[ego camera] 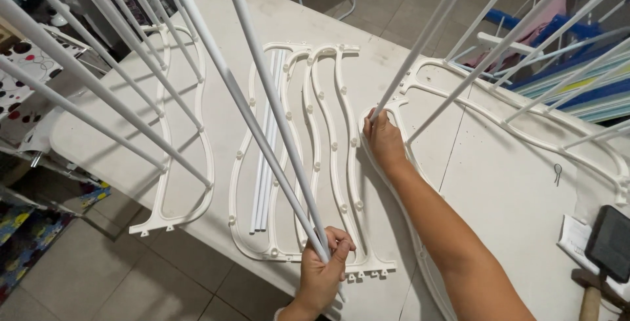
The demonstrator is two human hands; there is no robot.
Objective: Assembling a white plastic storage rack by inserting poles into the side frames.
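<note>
My left hand [323, 270] grips the lower ends of two long white rods [262, 94] that rise up and away past the camera. My right hand [384, 140] presses on the near end of a wavy white plastic frame [525, 138] and pinches the base of a white rod [420, 45] standing in it. Between my hands, two more wavy white frames [331, 144] lie flat on the white table [499, 183], with a few loose white rods [268, 150] lying inside them.
At the left, another wavy frame [203, 144] holds several upright rods. A dark mallet [607, 255] and a paper sheet [574, 235] lie at the table's right edge. Tiled floor [131, 275], a patterned box and a chair surround the table.
</note>
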